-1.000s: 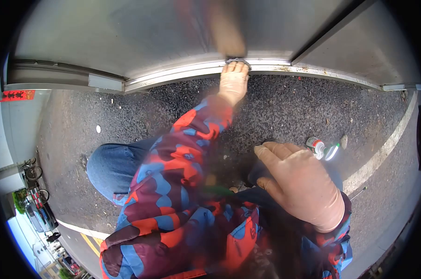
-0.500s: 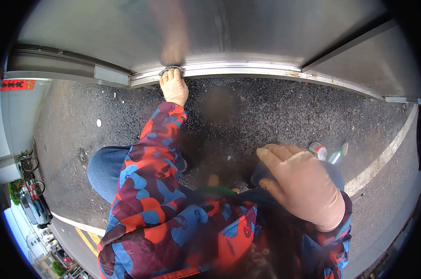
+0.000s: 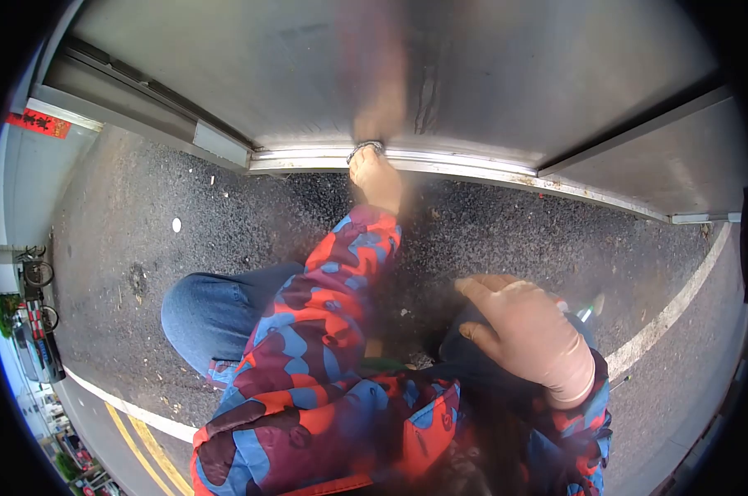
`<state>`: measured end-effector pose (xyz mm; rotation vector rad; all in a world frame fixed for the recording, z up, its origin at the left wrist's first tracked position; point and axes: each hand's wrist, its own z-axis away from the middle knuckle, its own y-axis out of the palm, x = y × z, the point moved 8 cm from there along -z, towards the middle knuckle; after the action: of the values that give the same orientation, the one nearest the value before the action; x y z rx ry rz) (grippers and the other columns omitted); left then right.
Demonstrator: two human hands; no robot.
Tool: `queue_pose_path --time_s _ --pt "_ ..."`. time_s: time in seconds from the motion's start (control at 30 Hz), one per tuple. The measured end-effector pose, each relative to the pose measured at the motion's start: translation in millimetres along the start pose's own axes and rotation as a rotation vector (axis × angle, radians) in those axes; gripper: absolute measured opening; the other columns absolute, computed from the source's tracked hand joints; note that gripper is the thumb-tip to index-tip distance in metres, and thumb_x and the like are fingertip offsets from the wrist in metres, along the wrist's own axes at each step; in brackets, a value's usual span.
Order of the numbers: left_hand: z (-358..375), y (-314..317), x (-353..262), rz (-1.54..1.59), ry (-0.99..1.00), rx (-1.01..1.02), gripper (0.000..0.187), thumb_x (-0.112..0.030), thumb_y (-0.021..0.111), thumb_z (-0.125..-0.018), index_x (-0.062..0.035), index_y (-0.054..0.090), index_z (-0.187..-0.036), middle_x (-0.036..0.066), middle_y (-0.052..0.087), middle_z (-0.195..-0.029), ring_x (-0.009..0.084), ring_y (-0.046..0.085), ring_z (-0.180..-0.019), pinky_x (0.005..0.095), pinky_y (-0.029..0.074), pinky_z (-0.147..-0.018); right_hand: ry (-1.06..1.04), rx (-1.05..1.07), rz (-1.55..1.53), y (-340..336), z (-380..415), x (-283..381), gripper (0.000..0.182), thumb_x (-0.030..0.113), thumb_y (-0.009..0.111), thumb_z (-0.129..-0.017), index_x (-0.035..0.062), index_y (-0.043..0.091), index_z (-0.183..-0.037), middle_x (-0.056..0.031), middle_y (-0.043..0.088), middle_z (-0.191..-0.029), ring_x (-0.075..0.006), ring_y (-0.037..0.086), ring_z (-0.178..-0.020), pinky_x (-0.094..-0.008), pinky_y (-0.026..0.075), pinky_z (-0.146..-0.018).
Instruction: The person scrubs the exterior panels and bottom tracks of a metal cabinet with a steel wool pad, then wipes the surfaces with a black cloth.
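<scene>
My left hand [image 3: 376, 182], in a thin pale glove, reaches forward with its fingers closed on a steel wool scrubber [image 3: 366, 149]. It presses the scrubber against the light metal rail [image 3: 465, 163] along the bottom of a brushed metal panel [image 3: 523, 74]. A blurred reflection of the arm shows in the panel. My right hand [image 3: 531, 339], also gloved, is held palm down over my right knee. Its fingers are stretched forward, the thumb stands apart, and it holds nothing.
Rough dark asphalt [image 3: 242, 223] lies below, with a white painted line [image 3: 671, 306] at right. A green-and-white container [image 3: 587, 313] is partly hidden beyond my right hand. Another metal panel [image 3: 663, 157] adjoins at right. Bicycles [image 3: 37, 273] and a vehicle stand far left.
My left hand has slid the scrubber rightward along the rail. The view has shifted, and the can by my right hand is now mostly hidden. My right hand keeps its pose.
</scene>
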<state>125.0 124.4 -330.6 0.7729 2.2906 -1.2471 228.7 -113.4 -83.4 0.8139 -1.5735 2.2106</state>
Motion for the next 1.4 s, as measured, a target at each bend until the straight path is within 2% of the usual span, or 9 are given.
queue_pose_path --time_s 0.17,0.33,0.43,0.57,0.87,1.03,1.13,1.33,1.4 --pt "-10 1 -3 0.566 -0.550 0.130 0.034 -0.015 0.057 -0.091 0.0041 0.056 -0.119 0.025 0.059 -0.118 0.0385 0.053 -0.115 0.0451 0.037 -0.104 -0.026 -0.121 0.026 6 -22 -20 0.048 0.019 0.068 -0.085 -0.0040 0.053 -0.123 -0.0260 0.060 -0.120 -0.0429 0.056 -0.113 -0.0455 0.046 -0.098" --pt "-26 -57 -121 -0.302 0.207 0.993 0.047 -0.009 0.065 -0.080 0.0047 0.055 -0.123 0.025 0.065 -0.111 0.0389 0.064 -0.105 0.0415 0.054 -0.086 0.062 -0.374 0.037 -9 -81 -40 0.072 0.023 0.070 -0.085 0.0024 0.035 -0.145 -0.0283 0.028 -0.151 -0.0446 0.028 -0.140 -0.0438 0.028 -0.116" --pt "-11 -69 -126 -0.029 0.422 0.725 0.049 -0.011 0.070 -0.075 0.0013 0.057 -0.121 0.021 0.069 -0.103 0.0369 0.066 -0.099 0.0393 0.054 -0.085 -0.001 -0.459 0.207 6 -117 -60 0.075 0.022 0.070 -0.084 0.0061 0.034 -0.147 -0.0282 0.023 -0.154 -0.0490 0.026 -0.140 -0.0447 0.028 -0.116" --pt "33 -11 -84 1.853 -1.203 0.864 0.043 -0.034 0.049 -0.101 -0.0014 0.051 -0.129 0.015 0.057 -0.129 0.0272 0.054 -0.121 0.0442 0.045 -0.099 0.034 -0.491 0.141 32 -145 -90 0.067 0.018 0.069 -0.083 0.0093 0.040 -0.144 -0.0256 0.028 -0.152 -0.0446 0.030 -0.139 -0.0434 0.030 -0.115" --pt "-71 -116 -139 1.972 -0.733 1.176 0.049 -0.034 0.048 -0.100 0.0020 0.049 -0.134 0.020 0.054 -0.135 0.0361 0.051 -0.125 0.0582 0.040 -0.105 -0.320 -1.153 0.473 -116 -114 11 0.053 0.014 0.072 -0.078 0.0179 0.057 -0.129 -0.0131 0.055 -0.126 -0.0349 0.054 -0.108 -0.0437 0.046 -0.092" --pt "-161 -173 -123 1.622 -0.395 1.241 0.041 -0.021 0.037 -0.105 0.0062 0.048 -0.133 0.020 0.065 -0.109 0.0346 0.064 -0.105 0.0452 0.052 -0.094 -0.642 -1.691 0.822 -167 -109 71 0.048 0.012 0.074 -0.068 0.0220 0.068 -0.115 -0.0040 0.058 -0.123 -0.0286 0.050 -0.110 -0.0419 0.038 -0.090" --pt "-181 -217 -71 1.165 -0.385 1.029 0.038 -0.020 0.044 -0.103 0.0045 0.051 -0.131 0.014 0.066 -0.105 0.0247 0.067 -0.098 0.0340 0.056 -0.086 -0.564 -1.486 1.040 -114 -153 27 0.034 0.027 0.058 -0.081 0.0348 0.065 -0.113 0.0112 0.055 -0.118 -0.0122 0.046 -0.114 -0.0344 0.030 -0.094" --pt "-148 -279 26 1.069 -0.559 0.833 0.040 -0.024 0.048 -0.102 0.0041 0.052 -0.130 0.015 0.066 -0.106 0.0246 0.068 -0.095 0.0342 0.057 -0.084 -0.591 -0.544 1.190 99 -248 -132 0.044 0.026 0.054 -0.086 0.0172 0.058 -0.129 0.0072 0.049 -0.138 -0.0111 0.040 -0.129 -0.0305 0.034 -0.102" --pt "-146 -278 34 1.111 -0.598 0.789 0.038 -0.022 0.047 -0.102 0.0048 0.053 -0.128 0.015 0.066 -0.105 0.0242 0.068 -0.094 0.0332 0.057 -0.083 -0.559 -0.628 1.034 99 -250 -147 0.035 0.026 0.054 -0.087 0.0189 0.064 -0.120 0.0073 0.048 -0.139 -0.0124 0.042 -0.129 -0.0302 0.034 -0.102"
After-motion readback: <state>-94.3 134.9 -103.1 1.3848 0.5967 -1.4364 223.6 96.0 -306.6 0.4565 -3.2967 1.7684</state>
